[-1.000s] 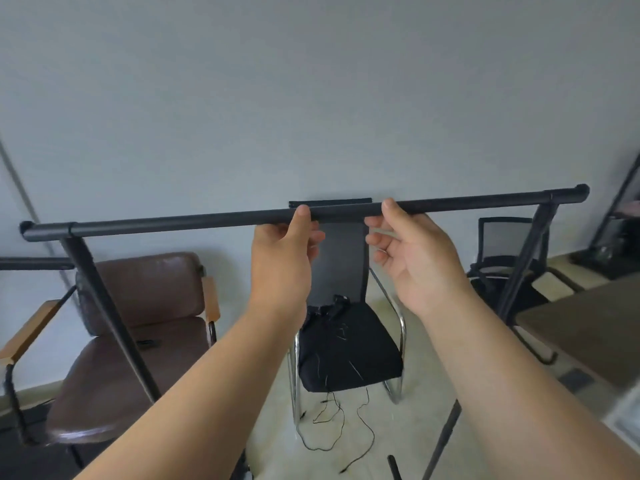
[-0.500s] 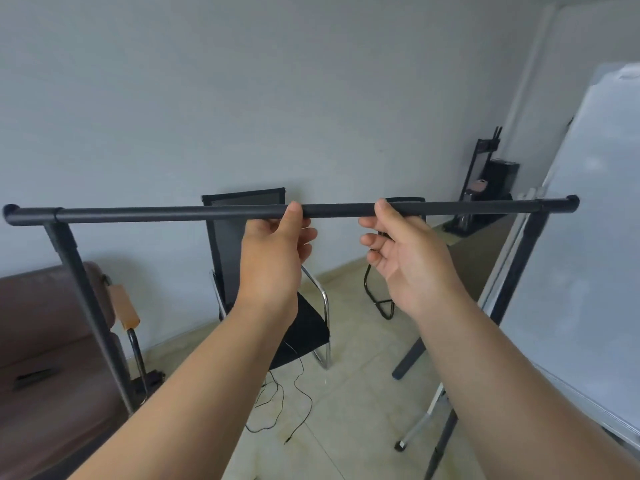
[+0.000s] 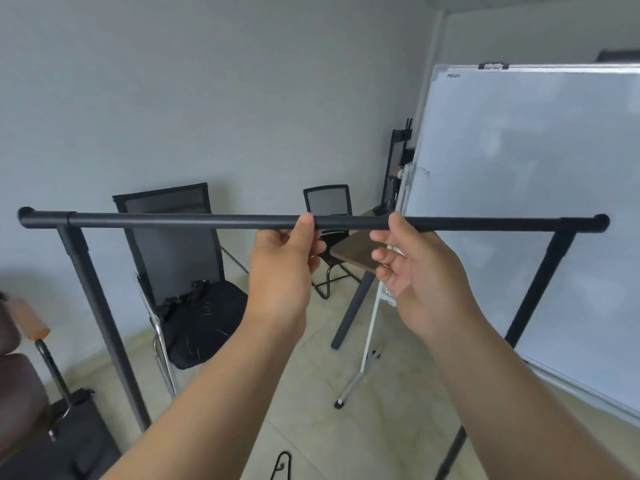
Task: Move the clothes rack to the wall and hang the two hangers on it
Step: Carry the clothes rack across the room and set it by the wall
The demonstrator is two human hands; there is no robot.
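rack bar (image 3: 173, 220) between both hands' fingers (image 3: 306, 221)

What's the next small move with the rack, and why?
Probably keep carrying the clothes rack toward the grey wall. Both hands, left hand and right hand, grip its top bar, and the mesh chair stands between rack and wall.

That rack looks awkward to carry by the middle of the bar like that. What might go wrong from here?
Both the left hand and right hand touch the rack bar with fingers loosely curled, so it could slip or tip.
Its right leg stands close to the whiteboard and might knock it.
A hanger lies on the floor near the person's feet, a possible trip.
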